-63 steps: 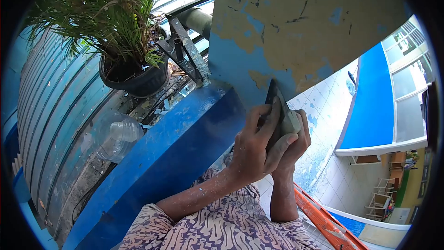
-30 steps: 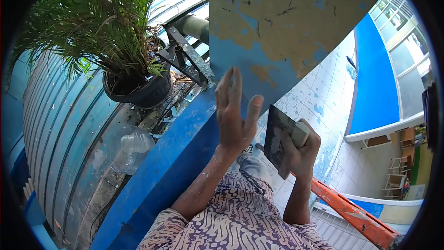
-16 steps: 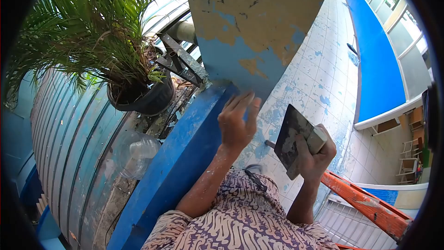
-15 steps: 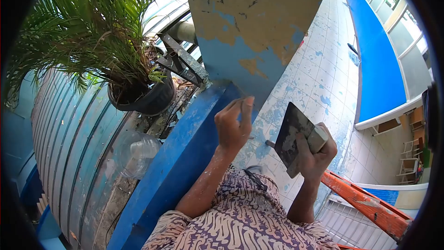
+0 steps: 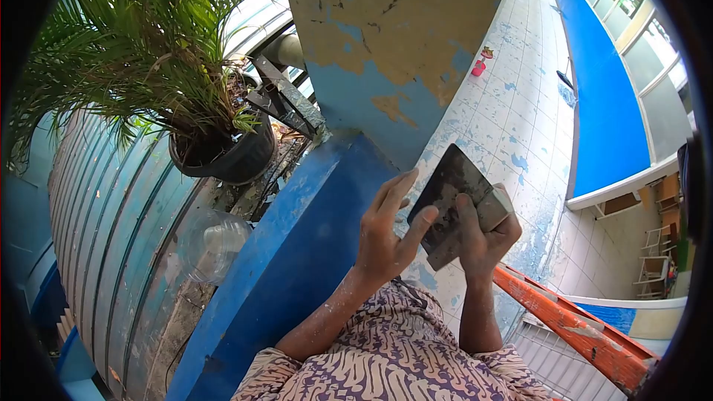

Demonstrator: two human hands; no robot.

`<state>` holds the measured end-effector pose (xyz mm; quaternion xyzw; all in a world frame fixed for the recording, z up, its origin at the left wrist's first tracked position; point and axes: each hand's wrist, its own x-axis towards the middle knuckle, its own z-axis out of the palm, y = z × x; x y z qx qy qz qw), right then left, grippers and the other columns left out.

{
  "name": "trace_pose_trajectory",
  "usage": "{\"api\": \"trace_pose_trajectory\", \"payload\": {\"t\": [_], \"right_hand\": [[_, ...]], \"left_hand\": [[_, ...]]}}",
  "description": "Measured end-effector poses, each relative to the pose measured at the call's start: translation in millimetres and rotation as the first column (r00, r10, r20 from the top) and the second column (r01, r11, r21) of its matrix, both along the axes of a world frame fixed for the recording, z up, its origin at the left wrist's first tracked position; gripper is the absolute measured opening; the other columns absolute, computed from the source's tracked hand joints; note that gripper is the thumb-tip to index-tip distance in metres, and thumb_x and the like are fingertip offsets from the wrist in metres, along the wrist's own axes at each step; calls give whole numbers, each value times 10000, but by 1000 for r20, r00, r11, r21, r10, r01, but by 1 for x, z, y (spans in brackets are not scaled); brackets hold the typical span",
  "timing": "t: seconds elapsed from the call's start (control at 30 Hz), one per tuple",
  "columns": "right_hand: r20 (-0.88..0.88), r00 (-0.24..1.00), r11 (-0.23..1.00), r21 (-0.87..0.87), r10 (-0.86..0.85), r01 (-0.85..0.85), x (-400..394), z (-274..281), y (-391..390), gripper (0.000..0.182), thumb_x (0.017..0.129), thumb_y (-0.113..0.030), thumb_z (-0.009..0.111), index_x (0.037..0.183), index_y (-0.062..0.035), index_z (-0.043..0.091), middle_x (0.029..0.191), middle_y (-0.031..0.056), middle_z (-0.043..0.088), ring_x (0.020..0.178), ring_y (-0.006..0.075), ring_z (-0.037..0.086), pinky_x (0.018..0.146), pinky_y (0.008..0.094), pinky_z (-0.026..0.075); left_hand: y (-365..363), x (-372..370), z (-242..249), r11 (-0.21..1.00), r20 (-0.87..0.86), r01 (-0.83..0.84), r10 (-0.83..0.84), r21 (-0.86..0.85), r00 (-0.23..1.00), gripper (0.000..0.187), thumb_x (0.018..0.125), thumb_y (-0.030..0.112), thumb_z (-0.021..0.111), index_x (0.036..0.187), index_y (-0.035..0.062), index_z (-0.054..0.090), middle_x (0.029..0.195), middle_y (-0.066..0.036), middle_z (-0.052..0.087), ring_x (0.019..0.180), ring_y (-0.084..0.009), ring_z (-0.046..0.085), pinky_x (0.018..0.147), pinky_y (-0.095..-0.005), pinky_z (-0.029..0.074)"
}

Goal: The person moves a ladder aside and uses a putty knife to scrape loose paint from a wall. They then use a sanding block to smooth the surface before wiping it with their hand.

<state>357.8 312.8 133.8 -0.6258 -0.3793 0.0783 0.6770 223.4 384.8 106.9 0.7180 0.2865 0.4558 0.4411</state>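
Note:
In my right hand (image 5: 486, 245) is a dark, flat, square-cornered plate (image 5: 445, 197) smeared with grey, with a pale block-like strip (image 5: 494, 209) along its right side. The thumb presses on the plate's face while the fingers curl round the pale strip. My left hand (image 5: 388, 226) holds nothing; its fingers stretch upward and its thumb stands apart, with the thumb tip overlapping the plate's left edge. Pale specks dot the left forearm. Behind the hands rises a pillar (image 5: 401, 30) with peeling tan and blue paint, above a blue ledge (image 5: 297, 252).
A potted palm (image 5: 234, 152) stands left of the pillar by a metal bracket (image 5: 278, 100). Below it lies a clear plastic container (image 5: 215, 245). An orange ladder-like rail (image 5: 572, 327) slants at lower right. The tiled floor (image 5: 512, 119) carries paint flakes and a small pink object (image 5: 479, 67).
My left hand has gone from bunched fingers to an open hand and come up to the plate's left edge. The plate and right hand have shifted slightly left and up.

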Motion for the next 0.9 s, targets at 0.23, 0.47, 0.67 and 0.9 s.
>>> {"api": "trace_pose_trajectory", "payload": {"t": [0.23,0.47,0.67,0.9], "right_hand": [[250,965,991,122,-83,53,-12,0,19,90,829,13,729,871,44,656,756,94,586,640,168,533,575,309,411],[142,989,997,-76,43,-33,3,4,22,91,829,4,725,856,39,646,763,89,580,644,155,547,577,305,411],[510,844,965,-260,165,-32,-6,41,43,75,863,-1,701,887,20,633,776,121,581,624,256,617,557,361,472],[699,643,889,-454,313,61,-4,88,61,80,869,-14,673,907,9,607,793,145,591,603,343,630,526,417,481]], "left_hand": [[-15,1,-30,999,-47,9,-7,36,999,704,949,398,742,1456,-36,518,1464,-263,491,1268,-392,591,988,-445,535],[-10,4,-20,954,-152,3,45,299,987,844,890,345,797,1533,-25,395,1483,-267,437,1363,-447,473,1075,-495,469],[-13,8,-20,989,-45,106,-102,106,994,908,847,269,799,1558,-49,333,1272,-229,511,1141,-375,569,852,-433,547],[-8,42,-3,972,248,232,-236,43,940,951,868,252,770,1575,-76,226,1114,-242,518,755,-326,598,660,-407,554]]}}
